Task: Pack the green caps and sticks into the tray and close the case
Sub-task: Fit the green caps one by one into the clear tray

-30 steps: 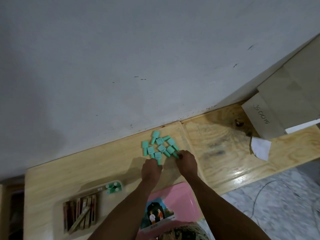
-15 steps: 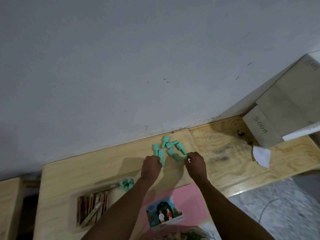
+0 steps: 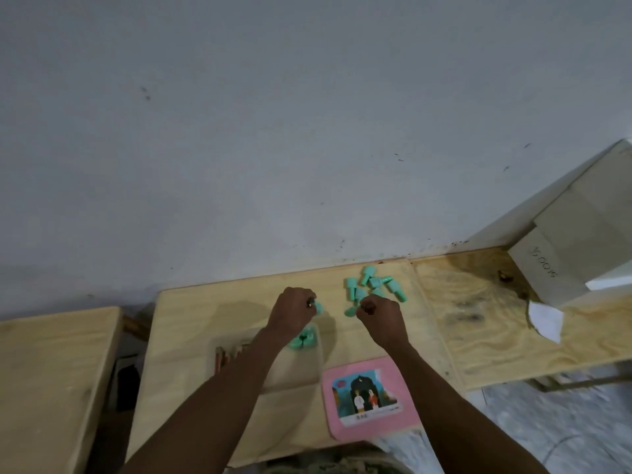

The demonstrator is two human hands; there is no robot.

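Several green caps [image 3: 372,285] lie in a loose pile on the wooden table near the wall. My left hand [image 3: 290,311] is closed around one green cap [image 3: 318,307], held above the tray's end. That tray [image 3: 273,367] lies under my left forearm, with green caps [image 3: 302,340] at its far end and brown sticks [image 3: 222,357] at its left. My right hand [image 3: 378,314] is closed at the near edge of the pile, pinching a green cap [image 3: 350,311]. The pink case lid [image 3: 371,396] with a picture lies flat near the table's front edge.
A grey wall rises right behind the table [image 3: 376,343]. A second wooden board [image 3: 513,323] adjoins on the right, carrying a cardboard box [image 3: 581,241] and a white paper scrap [image 3: 545,319]. Another wooden surface [image 3: 51,378] stands to the left across a gap.
My left hand has drawn back left from the pile with a cap, toward the tray. My right hand stays at the pile's edge. The camera view has shifted.
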